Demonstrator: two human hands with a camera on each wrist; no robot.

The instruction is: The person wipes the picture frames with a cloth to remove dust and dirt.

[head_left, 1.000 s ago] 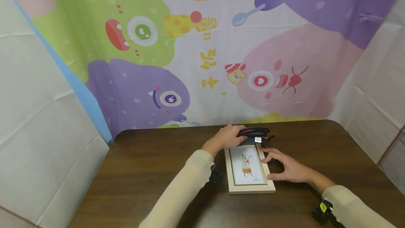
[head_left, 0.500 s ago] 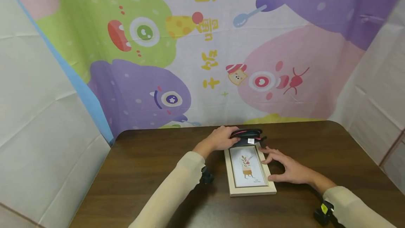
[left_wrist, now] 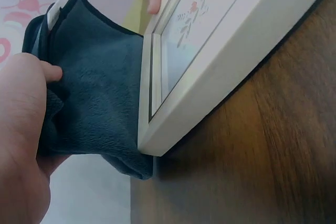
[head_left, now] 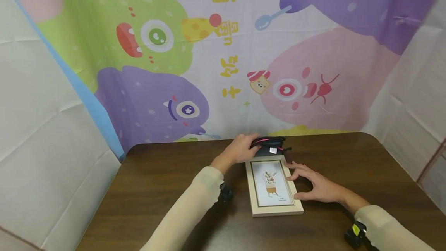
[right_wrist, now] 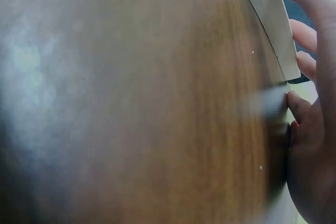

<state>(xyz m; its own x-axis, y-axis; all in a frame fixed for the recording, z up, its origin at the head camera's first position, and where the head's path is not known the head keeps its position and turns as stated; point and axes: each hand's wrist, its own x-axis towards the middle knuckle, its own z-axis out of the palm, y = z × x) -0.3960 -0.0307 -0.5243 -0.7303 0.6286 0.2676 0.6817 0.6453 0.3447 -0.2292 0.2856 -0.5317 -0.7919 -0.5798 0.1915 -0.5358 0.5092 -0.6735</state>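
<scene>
A cream picture frame (head_left: 258,210) with a potted-plant print lies face up on the table. My left hand (head_left: 240,149) grips a dark blue-grey cloth (left_wrist: 94,82) with black edging and a white tag. In the left wrist view the cloth hangs against the frame's far end and its lower corner reaches past the frame's side. Part of the cloth is bunched under the left hand's thumb. My right hand (head_left: 318,185) rests along the frame's right side, its loosely bent fingers and thumb touching the border. The right wrist view shows these fingertips (right_wrist: 304,35) against the frame's edge.
The dark wooden table (head_left: 167,189) extends on all sides of the frame. Behind it hangs a cartoon-printed cloth backdrop (head_left: 216,119), close to the table's far edge. Pale panels (head_left: 42,127) stand at left and right.
My left hand has moved left with the cloth, along the frame's far end, and lastly slightly back from it. The right hand stays on the frame, which has barely shifted.
</scene>
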